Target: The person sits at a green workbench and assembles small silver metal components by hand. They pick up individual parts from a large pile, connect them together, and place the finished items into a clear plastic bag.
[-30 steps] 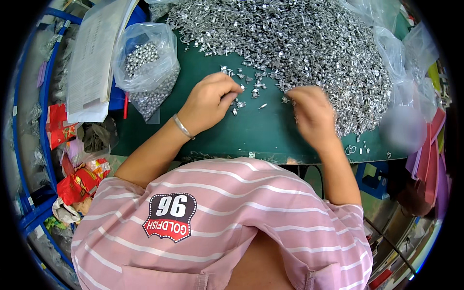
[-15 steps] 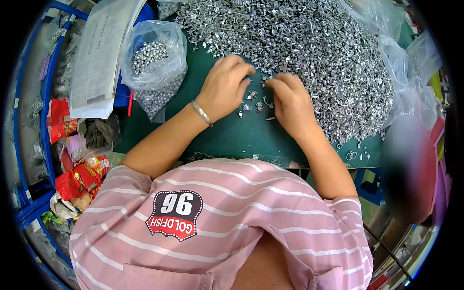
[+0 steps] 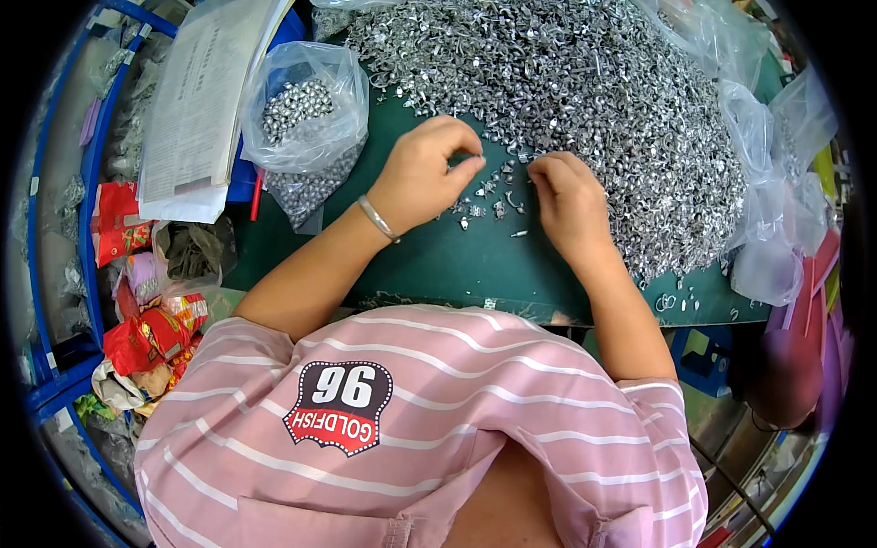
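My left hand (image 3: 427, 173), with a silver bangle (image 3: 378, 219) at the wrist, hovers over the green table with thumb and forefinger pinched together. Whatever sits in that pinch is too small to name. Facing it, my right hand (image 3: 572, 203) has its fingers bunched at the near edge of a big pile of small silver metal pieces (image 3: 585, 82); what those fingertips hold, if anything, is hidden. Several loose metal pieces (image 3: 499, 208) lie on the tabletop between both hands.
Left of my left hand stands an open clear plastic bag (image 3: 306, 137) of silver beads. Beyond it are paper sheets (image 3: 206, 100), a red pen (image 3: 257, 194) and a blue-framed rack (image 3: 96, 183). Clear plastic sheeting (image 3: 754, 173) borders the pile's right side.
My left hand has drawn slightly nearer to me, its thumb and forefinger meeting. My right hand has shifted a little right and nearer. The dark red blurred shape at right has moved lower.
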Available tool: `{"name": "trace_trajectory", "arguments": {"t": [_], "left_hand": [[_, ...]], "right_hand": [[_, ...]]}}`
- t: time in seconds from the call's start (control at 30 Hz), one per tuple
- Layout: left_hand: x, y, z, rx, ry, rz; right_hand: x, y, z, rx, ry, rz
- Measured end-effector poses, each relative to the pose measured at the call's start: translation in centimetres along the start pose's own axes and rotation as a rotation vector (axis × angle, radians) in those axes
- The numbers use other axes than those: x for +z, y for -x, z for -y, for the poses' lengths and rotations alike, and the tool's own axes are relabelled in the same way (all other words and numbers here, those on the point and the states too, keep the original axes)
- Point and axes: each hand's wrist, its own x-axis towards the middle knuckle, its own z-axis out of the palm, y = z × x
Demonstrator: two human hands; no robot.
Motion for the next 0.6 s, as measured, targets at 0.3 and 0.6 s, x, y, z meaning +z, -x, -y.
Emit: {"name": "trace_trajectory", "arguments": {"t": [0.3,0.6], "left_hand": [[0.8,-0.7,0.0,0.015,-0.037,0.188],[0.2,-0.4,-0.4,-0.232,0.14,0.227]], "right_hand": [[0.2,-0.1,0.7,0.001,0.132,0.042],[-2.4,-1.3,-0.1,0.793,-1.318,0.036]]}}
